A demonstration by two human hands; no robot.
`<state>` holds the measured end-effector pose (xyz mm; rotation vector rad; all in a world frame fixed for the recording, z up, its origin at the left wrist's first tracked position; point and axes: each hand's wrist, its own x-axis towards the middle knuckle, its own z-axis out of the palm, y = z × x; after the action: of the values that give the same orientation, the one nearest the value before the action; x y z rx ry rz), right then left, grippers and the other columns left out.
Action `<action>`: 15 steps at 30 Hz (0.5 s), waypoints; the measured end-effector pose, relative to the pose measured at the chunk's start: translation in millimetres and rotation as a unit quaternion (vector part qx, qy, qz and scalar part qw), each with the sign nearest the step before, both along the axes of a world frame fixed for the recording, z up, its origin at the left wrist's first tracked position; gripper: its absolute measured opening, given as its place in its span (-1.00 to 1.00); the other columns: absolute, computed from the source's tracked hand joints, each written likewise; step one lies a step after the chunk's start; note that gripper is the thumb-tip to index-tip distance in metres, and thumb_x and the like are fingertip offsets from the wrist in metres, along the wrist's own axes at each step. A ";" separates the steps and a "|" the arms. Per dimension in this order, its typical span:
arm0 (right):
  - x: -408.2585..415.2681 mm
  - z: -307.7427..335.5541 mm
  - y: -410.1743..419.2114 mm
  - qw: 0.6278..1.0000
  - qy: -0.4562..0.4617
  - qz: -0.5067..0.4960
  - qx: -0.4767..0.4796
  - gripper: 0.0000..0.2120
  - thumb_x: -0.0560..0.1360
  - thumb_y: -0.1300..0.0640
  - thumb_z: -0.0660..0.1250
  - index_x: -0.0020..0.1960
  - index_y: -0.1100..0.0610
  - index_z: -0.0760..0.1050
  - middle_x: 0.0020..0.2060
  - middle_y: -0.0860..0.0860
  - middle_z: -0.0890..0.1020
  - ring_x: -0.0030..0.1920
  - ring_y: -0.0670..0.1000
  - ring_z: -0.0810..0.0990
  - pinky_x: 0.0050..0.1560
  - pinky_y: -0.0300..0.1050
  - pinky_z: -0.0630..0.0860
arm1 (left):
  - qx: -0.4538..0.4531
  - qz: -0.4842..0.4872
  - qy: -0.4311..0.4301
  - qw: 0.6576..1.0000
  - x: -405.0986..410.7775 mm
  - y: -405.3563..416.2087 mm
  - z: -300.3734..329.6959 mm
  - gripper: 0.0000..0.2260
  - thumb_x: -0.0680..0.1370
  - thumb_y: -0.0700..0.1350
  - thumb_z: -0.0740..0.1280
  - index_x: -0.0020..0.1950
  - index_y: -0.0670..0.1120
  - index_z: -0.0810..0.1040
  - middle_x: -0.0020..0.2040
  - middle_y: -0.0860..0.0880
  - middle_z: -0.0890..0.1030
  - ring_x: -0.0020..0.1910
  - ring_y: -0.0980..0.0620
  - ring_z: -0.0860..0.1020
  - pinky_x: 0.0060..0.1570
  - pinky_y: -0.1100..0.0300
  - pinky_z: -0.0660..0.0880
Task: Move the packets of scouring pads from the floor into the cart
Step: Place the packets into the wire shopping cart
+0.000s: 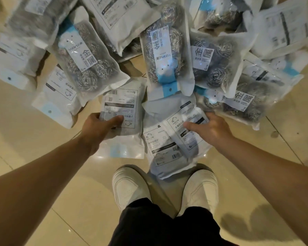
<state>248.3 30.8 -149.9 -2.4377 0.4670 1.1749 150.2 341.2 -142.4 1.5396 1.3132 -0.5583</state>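
Cart unseen; each hand (98, 128) (209, 129) grips packet (122, 110) (183, 132) (fingers hidden).

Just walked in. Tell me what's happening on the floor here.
A person stands over a heap of scouring pad packets spread on the tiled floor. The left hand grips one packet lying label side up, and the right hand grips another packet beside it. Both lie just ahead of the white shoes. No cart is in view, so nothing shows as loaded yet.
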 end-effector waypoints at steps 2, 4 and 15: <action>-2.5 13.0 -3.1 0.999 0.036 -0.007 0.040 -0.35 0.26 -0.36 0.62 0.23 -0.04 0.65 0.20 0.01 0.71 0.21 0.12 0.66 0.27 0.06 0.59 | -0.034 0.009 0.003 0.999 -6.4 -7.1 9.3 -0.65 0.46 -0.03 0.61 0.18 -0.11 0.67 0.05 -0.07 0.76 -0.05 -0.04 0.75 -0.12 0.16 0.65; -7.6 33.4 -7.4 0.996 0.054 -0.017 0.067 -0.41 0.31 -0.22 0.66 0.24 0.01 0.65 0.18 0.00 0.72 0.15 0.09 0.68 0.19 -0.02 0.58 | -0.051 0.008 0.005 0.999 -14.0 -16.8 24.1 -0.63 0.44 -0.02 0.62 0.19 -0.09 0.69 0.04 -0.05 0.78 -0.04 -0.03 0.76 -0.04 0.11 0.67; -52.9 215.7 -35.3 0.962 0.074 -0.187 0.183 -0.40 0.32 -0.04 0.67 0.29 0.03 0.55 0.12 -0.03 0.73 0.07 0.02 0.69 0.00 -0.06 0.58 | -0.140 -0.012 -0.045 0.989 -62.0 -68.8 206.2 -0.57 0.46 -0.13 0.60 0.30 -0.08 0.61 0.11 -0.06 0.77 0.02 -0.09 0.76 0.06 -0.05 0.71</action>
<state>195.4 -4.5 65.7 -1.8591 0.6552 1.1609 88.2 272.5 63.9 1.3347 1.0968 -0.6517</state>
